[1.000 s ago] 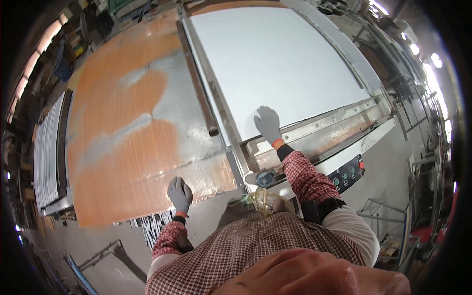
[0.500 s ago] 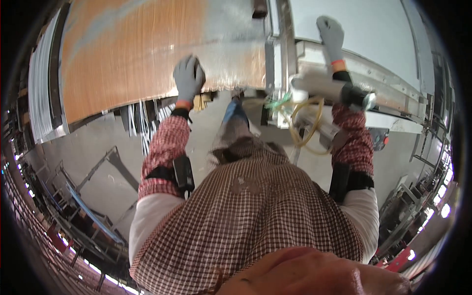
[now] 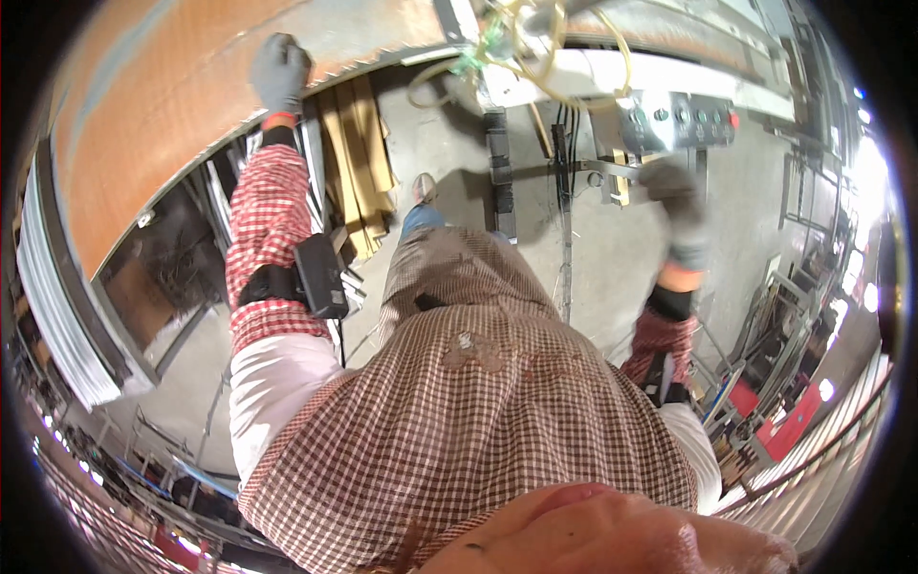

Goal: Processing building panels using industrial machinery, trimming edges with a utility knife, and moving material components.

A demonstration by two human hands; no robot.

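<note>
My left hand (image 3: 280, 75), in a grey glove with an orange cuff, is over the near edge of a large panel (image 3: 172, 105) with an orange wood-grain look. Its fingers are curled in, and what they hold, if anything, is hidden. My right hand (image 3: 677, 196), gloved likewise, hangs over the floor just below a grey control box (image 3: 669, 124). That box carries a row of knobs and a red button at its right end. Motion smears the right fingers, so their grip does not show. Yellow hose (image 3: 550, 57) loops beside a green tie (image 3: 483, 53) above the white beam (image 3: 631, 77).
Long yellowish strips (image 3: 356, 163) stand under the panel's near edge. Black cables (image 3: 562, 182) run down below the beam. Ribbed metal lengths (image 3: 57, 287) lie at the far left. Metal frames (image 3: 765, 316) and a red board (image 3: 798, 421) stand at the right.
My right hand has come back from the white surface, toward me and below the control box. The panel and hoses sit higher in view, and my left hand is farther left, still at the panel.
</note>
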